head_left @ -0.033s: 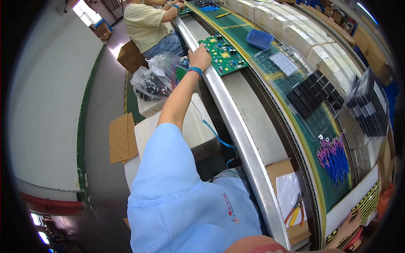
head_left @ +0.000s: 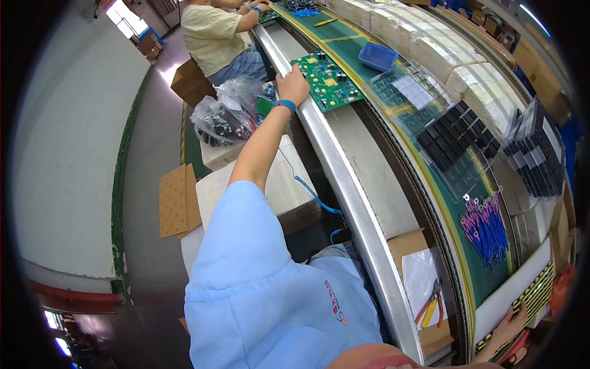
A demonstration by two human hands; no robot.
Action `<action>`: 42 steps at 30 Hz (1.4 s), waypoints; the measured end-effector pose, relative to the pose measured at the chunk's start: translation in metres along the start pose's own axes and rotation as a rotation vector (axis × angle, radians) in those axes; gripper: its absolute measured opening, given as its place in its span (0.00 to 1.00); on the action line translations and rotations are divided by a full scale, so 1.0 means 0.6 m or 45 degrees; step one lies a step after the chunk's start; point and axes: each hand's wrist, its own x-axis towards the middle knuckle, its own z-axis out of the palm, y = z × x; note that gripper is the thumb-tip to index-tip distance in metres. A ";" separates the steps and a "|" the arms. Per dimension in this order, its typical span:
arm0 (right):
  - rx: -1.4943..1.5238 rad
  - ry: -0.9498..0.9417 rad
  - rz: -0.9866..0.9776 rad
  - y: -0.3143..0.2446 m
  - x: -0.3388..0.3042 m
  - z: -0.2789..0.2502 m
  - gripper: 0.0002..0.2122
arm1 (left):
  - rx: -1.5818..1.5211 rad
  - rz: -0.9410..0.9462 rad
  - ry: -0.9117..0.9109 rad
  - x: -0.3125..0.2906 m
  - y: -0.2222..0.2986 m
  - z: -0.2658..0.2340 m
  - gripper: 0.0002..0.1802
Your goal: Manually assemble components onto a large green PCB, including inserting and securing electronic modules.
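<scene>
My left hand [head_left: 294, 86] is closed on the near left edge of a large green circuit board [head_left: 329, 80], at the metal rail [head_left: 344, 178]. The board carries many small parts and lies across the line, its right side next to the green belt. At the lower right, my right hand [head_left: 511, 326] reaches over rows of yellow-and-black striped parts [head_left: 533, 289] on a white sheet. Its fingers look apart and touch the rows; the fingertips are small and partly hidden.
Bundled blue and pink leads [head_left: 485, 230], black blocks [head_left: 452, 138] on clear trays and a blue bin [head_left: 378, 56] lie along the belt. Pliers [head_left: 433, 304] rest on a cardboard box. A co-worker [head_left: 212, 37] sits ahead, beside a plastic bag [head_left: 224, 117]. A coiled blue cord [head_left: 316, 197] hangs by the rail.
My left hand and the circuit board have shifted very slightly to the right. My right hand is in nearly the same place.
</scene>
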 end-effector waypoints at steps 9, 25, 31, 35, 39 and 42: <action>-0.043 0.052 -0.064 0.038 0.001 0.026 0.20 | -0.187 0.432 0.069 -0.192 0.105 -0.087 0.26; 0.079 -0.008 -0.018 -0.076 0.018 -0.039 0.16 | -0.767 1.122 -0.890 -0.446 0.308 -0.342 0.29; 0.089 -0.064 -0.033 -0.061 0.020 -0.051 0.16 | -0.947 1.387 -1.106 -0.473 0.378 -0.368 0.32; 0.062 0.003 -0.036 -0.096 0.034 -0.052 0.16 | -0.925 1.666 -0.970 -0.429 0.435 -0.364 0.20; 0.023 0.021 -0.031 -0.089 0.025 -0.052 0.15 | -0.898 1.880 -0.413 -0.364 0.568 -0.302 0.08; 0.023 0.089 -0.047 -0.091 0.027 -0.047 0.14 | -0.877 1.898 -0.336 -0.357 0.660 -0.214 0.07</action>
